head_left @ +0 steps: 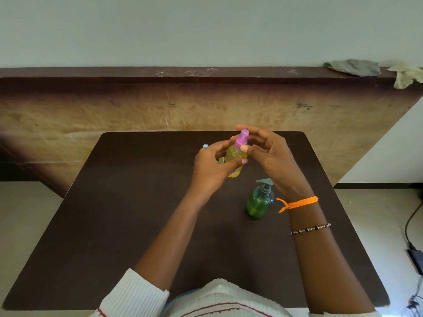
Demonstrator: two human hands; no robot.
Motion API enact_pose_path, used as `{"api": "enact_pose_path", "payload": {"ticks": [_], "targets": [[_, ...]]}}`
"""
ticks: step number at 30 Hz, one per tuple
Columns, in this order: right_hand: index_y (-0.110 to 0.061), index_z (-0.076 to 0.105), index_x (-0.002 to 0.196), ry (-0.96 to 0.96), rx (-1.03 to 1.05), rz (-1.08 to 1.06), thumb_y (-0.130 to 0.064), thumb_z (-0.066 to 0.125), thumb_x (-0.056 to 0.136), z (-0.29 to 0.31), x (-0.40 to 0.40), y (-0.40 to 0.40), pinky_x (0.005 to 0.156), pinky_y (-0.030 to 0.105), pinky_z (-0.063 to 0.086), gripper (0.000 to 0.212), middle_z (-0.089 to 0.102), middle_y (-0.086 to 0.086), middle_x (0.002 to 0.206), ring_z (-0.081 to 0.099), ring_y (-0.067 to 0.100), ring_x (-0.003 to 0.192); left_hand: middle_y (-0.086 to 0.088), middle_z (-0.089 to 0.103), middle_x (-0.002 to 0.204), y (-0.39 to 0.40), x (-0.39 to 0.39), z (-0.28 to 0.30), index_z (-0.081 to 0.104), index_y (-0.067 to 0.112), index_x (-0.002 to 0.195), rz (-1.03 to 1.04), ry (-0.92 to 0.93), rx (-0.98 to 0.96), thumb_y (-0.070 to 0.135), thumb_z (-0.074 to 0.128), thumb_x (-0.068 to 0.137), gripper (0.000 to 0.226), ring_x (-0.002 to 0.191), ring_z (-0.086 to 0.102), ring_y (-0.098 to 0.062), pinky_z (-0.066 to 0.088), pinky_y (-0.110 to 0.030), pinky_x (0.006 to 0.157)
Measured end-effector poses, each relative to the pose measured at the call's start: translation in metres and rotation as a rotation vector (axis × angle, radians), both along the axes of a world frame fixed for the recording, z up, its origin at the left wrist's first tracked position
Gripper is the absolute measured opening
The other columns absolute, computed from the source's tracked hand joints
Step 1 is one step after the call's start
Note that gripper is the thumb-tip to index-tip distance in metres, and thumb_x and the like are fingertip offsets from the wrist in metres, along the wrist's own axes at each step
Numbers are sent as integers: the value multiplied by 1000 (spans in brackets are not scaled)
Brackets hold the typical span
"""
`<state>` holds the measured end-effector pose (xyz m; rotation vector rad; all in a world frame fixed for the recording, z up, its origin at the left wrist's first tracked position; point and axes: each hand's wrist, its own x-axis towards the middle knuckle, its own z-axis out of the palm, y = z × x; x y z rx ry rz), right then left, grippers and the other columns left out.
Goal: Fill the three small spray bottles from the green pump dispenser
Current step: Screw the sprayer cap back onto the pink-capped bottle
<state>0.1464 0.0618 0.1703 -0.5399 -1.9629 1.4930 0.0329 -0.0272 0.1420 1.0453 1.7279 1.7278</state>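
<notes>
White ribbed sleeve (135, 291) nearest the lens; both forearms reach out over the dark counter (114, 225) — task partly done, on present evidence.

Left hand (212, 165) grips the body of a small spray bottle (235, 160), yellow and seemingly filled; right hand (267, 152) has its fingers (243, 148) pinching the pink spray top (242, 140) — judged a cap being screwed on or off, direction not determinable. Green pump dispenser (259, 200) stands upright on the counter beside the right wrist, liquid remaining. A light blue tip (205, 145) behind the left hand may be another bottle; the third is not visible, so remaining fills cannot be confirmed.
</notes>
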Motion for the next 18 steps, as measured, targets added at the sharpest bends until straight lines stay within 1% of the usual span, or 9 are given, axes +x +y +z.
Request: {"api": "enact_pose_path", "payload": {"ticks": [2, 3, 5, 8, 12, 14, 16, 17, 18], "targets": [[-35, 62, 111, -18, 64, -47, -5, 67, 84, -2, -2, 0, 105, 55, 41, 41, 70, -3, 107, 63, 16, 109, 4, 71, 99, -1, 0, -1, 64, 19, 115, -17, -2, -9, 7, 80, 68, 51, 94, 66, -6, 53, -28, 88], [-37, 62, 109, -19, 81, -61, -5, 69, 83, -3, -2, 0, 105, 55, 40, 42, 69, -6, 104, 63, 14, 107, 4, 71, 99, -1, 0, -1, 64, 19, 115, -26, -4, -10, 7, 80, 69, 50, 94, 65, -6, 52, -28, 87], [-34, 62, 109, -17, 75, -77, -2, 68, 84, -3, -4, -1, 104, 46, 43, 41, 68, -9, 99, 62, 10, 102, 4, 70, 98, 0, 0, -1, 65, 19, 114, -41, -14, -9, 7, 80, 69, 48, 92, 65, -5, 52, -25, 84], [-22, 65, 112, -2, 21, -80, 0, 66, 87, -2, -5, -2, 97, 29, 47, 34, 69, -11, 93, 63, 1, 94, 7, 69, 95, -3, 1, 0, 63, 23, 111, -112, -100, -30, 3, 78, 71, 47, 89, 64, -3, 51, -17, 77], [-20, 69, 107, 52, -97, -124, -3, 69, 84, -4, -4, -2, 92, 32, 47, 28, 66, -17, 71, 61, -4, 76, 1, 69, 97, -7, -2, -1, 65, 14, 106, -299, -162, -123, 4, 73, 76, 33, 91, 65, -8, 53, -20, 80], [-19, 69, 106, 53, -122, -102, -4, 70, 83, -4, -2, -1, 92, 31, 47, 28, 65, -13, 74, 62, -2, 77, 0, 69, 99, -8, -4, -2, 63, 13, 108, -346, -230, -135, 3, 68, 81, 29, 92, 65, -9, 53, -22, 82], [-15, 67, 111, 70, -182, -30, -5, 68, 84, -4, 1, 1, 85, 22, 51, 29, 68, -5, 84, 63, 0, 81, -2, 68, 103, -10, -5, -3, 62, 15, 109, -420, -275, -142, 4, 63, 84, 27, 97, 63, -11, 52, -26, 87], [-14, 66, 113, 80, -220, 14, -9, 67, 83, -5, 4, 2, 81, 21, 52, 30, 70, -2, 90, 65, 2, 83, -2, 68, 104, -12, -6, -3, 61, 16, 110, -475, -311, -147, 7, 61, 85, 26, 98, 63, -12, 51, -28, 89], [-15, 64, 114, 81, -256, 58, -16, 67, 81, -6, 6, 4, 78, 24, 52, 33, 72, -1, 94, 66, 4, 86, -1, 68, 103, -14, -6, -2, 61, 15, 110, -531, -358, -157, 10, 60, 84, 27, 98, 64, -11, 51, -27, 88]]}}
